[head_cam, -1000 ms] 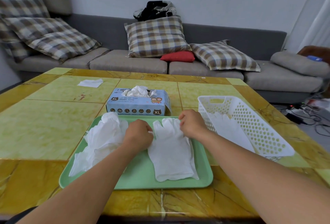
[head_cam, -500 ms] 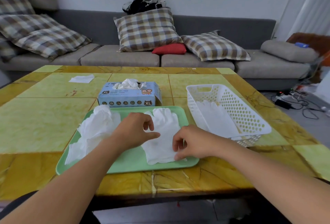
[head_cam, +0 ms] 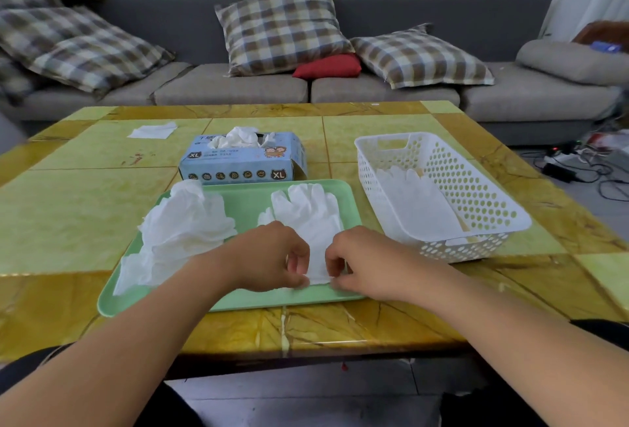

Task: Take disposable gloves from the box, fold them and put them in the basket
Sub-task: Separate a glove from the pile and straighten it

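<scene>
A flat white glove (head_cam: pixel 308 213) lies on the right half of the green tray (head_cam: pixel 252 198), fingers pointing away from me. My left hand (head_cam: pixel 272 256) and my right hand (head_cam: pixel 360 261) both pinch its near cuff edge at the tray's front. A loose heap of white gloves (head_cam: pixel 180 229) fills the tray's left side. Behind the tray stands the blue glove box (head_cam: pixel 241 162) with gloves poking out of its top. The white perforated basket (head_cam: pixel 476 195) sits to the right, holding flat white gloves (head_cam: pixel 417 203).
A white tissue (head_cam: pixel 152 130) lies at the table's far left. The yellow-green table (head_cam: pixel 68 208) ends close to my body. A grey sofa with checked cushions (head_cam: pixel 279 28) runs behind; cables and a power strip (head_cam: pixel 561 162) lie on the floor at right.
Both hands slid from the glove's fingertips down to its cuff end near the tray's front edge, and now pinch that edge. The camera has tilted and pulled back.
</scene>
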`<state>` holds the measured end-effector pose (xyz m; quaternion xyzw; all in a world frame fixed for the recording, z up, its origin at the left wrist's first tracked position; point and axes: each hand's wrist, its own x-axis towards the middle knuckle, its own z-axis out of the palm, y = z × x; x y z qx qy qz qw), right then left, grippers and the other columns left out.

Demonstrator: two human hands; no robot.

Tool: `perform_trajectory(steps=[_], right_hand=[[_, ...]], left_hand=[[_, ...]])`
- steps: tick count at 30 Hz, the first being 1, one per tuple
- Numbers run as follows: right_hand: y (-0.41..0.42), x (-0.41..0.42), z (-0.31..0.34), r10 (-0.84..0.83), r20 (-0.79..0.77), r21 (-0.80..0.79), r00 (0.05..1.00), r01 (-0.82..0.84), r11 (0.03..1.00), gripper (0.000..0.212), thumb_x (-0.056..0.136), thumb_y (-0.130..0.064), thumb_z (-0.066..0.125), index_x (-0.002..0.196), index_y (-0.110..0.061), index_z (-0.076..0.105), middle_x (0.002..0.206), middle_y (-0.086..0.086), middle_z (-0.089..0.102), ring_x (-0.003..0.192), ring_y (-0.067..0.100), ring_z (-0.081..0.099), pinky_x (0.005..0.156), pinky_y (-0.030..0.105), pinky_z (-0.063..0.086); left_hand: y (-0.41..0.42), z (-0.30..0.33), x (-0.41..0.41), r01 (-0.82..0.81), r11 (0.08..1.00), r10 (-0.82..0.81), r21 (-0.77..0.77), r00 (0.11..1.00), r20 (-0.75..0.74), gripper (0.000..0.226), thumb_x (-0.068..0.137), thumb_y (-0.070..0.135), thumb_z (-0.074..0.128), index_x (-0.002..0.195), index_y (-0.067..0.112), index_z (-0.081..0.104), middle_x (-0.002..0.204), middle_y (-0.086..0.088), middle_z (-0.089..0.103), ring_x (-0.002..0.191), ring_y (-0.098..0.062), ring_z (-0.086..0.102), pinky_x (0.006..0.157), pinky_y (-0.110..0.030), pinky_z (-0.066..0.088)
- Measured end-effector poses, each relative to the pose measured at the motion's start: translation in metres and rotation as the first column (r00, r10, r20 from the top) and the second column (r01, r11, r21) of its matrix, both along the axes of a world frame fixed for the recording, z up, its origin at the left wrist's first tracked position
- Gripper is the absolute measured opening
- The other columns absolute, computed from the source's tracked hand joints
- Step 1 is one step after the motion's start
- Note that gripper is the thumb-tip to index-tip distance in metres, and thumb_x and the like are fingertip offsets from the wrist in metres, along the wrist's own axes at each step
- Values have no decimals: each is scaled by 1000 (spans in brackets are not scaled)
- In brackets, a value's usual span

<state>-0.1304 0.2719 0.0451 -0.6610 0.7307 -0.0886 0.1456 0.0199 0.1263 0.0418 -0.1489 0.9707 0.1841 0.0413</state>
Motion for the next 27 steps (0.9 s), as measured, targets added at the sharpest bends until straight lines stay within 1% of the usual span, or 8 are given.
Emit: perform_trajectory(steps=[5,10,15,18,21,23,25,27], right_hand=[[0,-10,17,-83,33,-86,996,85,993,5,91,-20,68,91,-19,73,91,-4,69,80,12,64,76,32,55],[7,-1,13,-72,-106,51,992,78,996,9,87,-13,60,86,-19,67,92,-1,63,83,22,63,73,40,57],[5,1,14,-91,-122,109,988,104,989,14,85,-22,71,97,-20,65,96,-2,58,84,20,60,74,39,56],[1,1,5,-95,-130,95,987,107,990,11,91,-11,59,91,-22,62,98,1,58,87,23,60,77,38,55],[-3,-3,6,-137,9,24,991,136,990,11,90,-14,63,83,-23,62,87,-4,61,82,18,63,72,30,51],[-6,-5,13,-199,223,-45,954,214,976,7,86,-13,70,81,-17,68,77,-5,67,73,11,66,67,28,54],[-8,-3,24,-230,482,-56,846,292,955,5,85,-6,72,84,-10,71,71,2,71,62,11,66,61,28,56],[-8,-3,36,-221,653,-45,725,328,944,7,87,0,70,88,-5,73,69,8,70,59,14,63,59,25,54]], left_hand=[[-1,5,-2,4,999,1,34,992,-129,9,87,34,75,82,27,71,79,15,67,74,-5,64,72,-28,54],[0,-2,-4,36,999,-35,-29,999,35,13,90,35,71,93,22,70,89,12,66,81,-5,61,78,-29,54],[0,1,-1,13,999,-10,-48,998,58,14,92,36,69,95,23,71,90,11,67,83,-6,62,82,-34,55],[0,3,0,-14,1000,13,12,998,61,29,89,52,68,94,24,70,89,13,64,81,-4,59,78,-28,52],[6,3,2,-43,999,45,-26,996,72,62,66,81,69,103,31,60,97,15,56,88,-5,53,77,-26,46],[10,2,0,-55,990,60,-132,998,31,74,57,84,71,108,33,56,99,15,50,89,-7,51,78,-31,47],[8,4,-4,-72,984,45,-161,986,-161,57,63,70,74,99,28,61,91,12,49,79,-9,51,70,-36,48],[2,12,-6,-79,994,45,-76,924,-379,28,71,46,70,84,21,67,81,8,55,69,-12,53,62,-38,47]])
